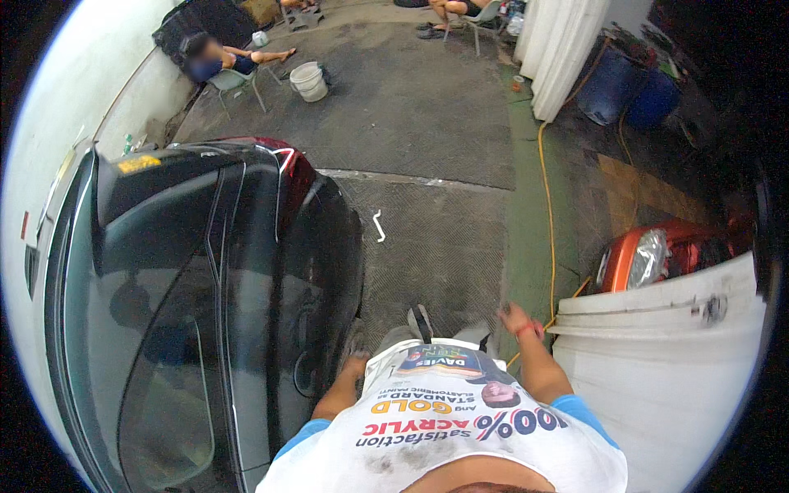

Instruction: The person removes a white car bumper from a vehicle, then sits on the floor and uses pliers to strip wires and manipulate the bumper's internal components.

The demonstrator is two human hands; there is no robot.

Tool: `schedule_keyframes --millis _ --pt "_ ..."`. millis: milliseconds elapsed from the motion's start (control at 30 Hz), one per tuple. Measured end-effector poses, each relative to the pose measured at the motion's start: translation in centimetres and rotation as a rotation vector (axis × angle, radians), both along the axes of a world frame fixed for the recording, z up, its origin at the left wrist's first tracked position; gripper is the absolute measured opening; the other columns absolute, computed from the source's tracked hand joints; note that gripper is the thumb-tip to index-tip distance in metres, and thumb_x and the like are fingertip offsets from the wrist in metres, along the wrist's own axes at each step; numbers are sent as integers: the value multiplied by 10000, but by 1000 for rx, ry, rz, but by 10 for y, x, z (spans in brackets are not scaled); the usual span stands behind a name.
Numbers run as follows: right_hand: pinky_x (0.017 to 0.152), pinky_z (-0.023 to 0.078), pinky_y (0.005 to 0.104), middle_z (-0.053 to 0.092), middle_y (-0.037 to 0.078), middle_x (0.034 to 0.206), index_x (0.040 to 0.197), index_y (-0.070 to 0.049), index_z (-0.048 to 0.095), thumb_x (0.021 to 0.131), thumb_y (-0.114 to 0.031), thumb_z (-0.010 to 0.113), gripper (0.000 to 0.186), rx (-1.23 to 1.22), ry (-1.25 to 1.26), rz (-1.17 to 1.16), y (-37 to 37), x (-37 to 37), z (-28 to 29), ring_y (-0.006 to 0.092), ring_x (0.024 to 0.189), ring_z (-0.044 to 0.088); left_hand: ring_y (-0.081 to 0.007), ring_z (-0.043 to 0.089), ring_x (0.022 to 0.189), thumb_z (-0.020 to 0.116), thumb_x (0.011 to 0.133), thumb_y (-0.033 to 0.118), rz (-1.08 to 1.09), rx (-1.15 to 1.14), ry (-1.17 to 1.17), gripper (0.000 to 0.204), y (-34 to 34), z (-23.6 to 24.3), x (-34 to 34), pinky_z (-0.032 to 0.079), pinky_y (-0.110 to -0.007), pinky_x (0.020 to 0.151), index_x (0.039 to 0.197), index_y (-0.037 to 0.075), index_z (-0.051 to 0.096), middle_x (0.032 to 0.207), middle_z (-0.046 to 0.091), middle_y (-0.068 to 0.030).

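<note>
My right hand (516, 318), with a red band at its wrist, hangs in front of me to the right. Its fingers are loosely apart and I see nothing in them. My left hand (357, 364) is low beside the dark car (316, 238), partly behind my shirt; its fingers are too hidden to read. Whether that hand touches the car I cannot make out. The car fills the left side, its rear lamp (294, 174) pointing away from me. A thin white bent piece (378, 226) lies on the dark floor ahead, apart from both hands.
A yellow hose (546, 197) runs along the green strip (530, 246) at right. White panels (657, 329) and an orange car (649, 255) stand beyond it. Farther off are a white bucket (309, 82), blue drums (608, 86) and several seated people (234, 62).
</note>
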State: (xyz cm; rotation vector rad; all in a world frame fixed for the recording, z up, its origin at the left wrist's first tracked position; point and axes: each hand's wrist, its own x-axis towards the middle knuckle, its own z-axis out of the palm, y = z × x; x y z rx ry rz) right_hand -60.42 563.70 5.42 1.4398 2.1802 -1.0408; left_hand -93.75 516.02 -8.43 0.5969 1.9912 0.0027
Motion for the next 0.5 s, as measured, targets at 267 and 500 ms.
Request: schedule_keyframes --millis 267,500 --pt "1134 424 487 613 207 1397 1353 -122 652 1009 -365 496 449 -369 -478 -402 19 77 -80 421 1289 580 -337 672 1182 646 996 433 368 431 -13 477 320 83 -213 506 -412 1007 1279 50 664 1267 710 -180" --pt "1162 398 485 571 191 1460 1402 -129 616 1009 -347 474 471 -380 -447 -317 222 -75 -134 405 1329 557 -271 703 1083 664 984 370 471 336 91 399 431 26 -335 522 -372 948 1167 19 716 1135 748 -166"
